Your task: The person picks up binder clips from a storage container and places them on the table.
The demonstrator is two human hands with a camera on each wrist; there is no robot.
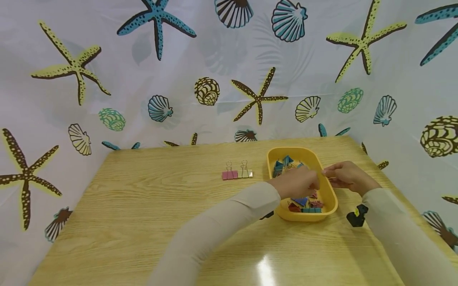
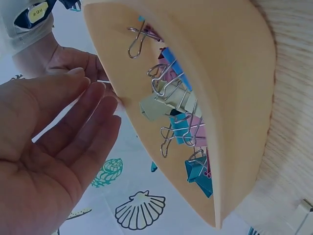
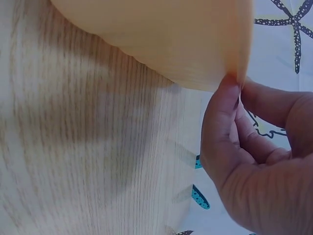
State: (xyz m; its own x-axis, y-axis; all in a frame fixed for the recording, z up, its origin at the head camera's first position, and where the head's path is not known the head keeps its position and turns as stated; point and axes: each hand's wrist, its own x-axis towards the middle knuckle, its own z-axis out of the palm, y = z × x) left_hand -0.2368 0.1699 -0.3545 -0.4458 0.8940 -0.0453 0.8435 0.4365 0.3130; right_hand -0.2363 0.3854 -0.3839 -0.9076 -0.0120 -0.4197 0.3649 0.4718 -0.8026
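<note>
A yellow plastic tray (image 1: 331, 200) on the table holds several binder clips in teal, blue, red, pink and pale cream. My left hand (image 1: 297, 182) is over the tray and hides its middle. In the left wrist view the left hand (image 2: 63, 132) has its fingers loosely extended beside the tray's rim, and nothing shows between them. At the tray's right side, my right hand (image 1: 348, 176) pinches the rim between thumb and fingertips; the right wrist view shows that hand (image 3: 259, 142) at the rim's edge. Left of the tray, a pink binder clip (image 1: 229, 175) and a cream binder clip (image 1: 245, 173) lie side by side.
The wooden table (image 1: 143, 198) extends left and toward the front. A white cloth (image 1: 200, 51) printed with starfish and shells hangs behind it and along both sides. Dark camera mounts are worn at both wrists, the right one (image 1: 356, 216) hanging close above the tabletop.
</note>
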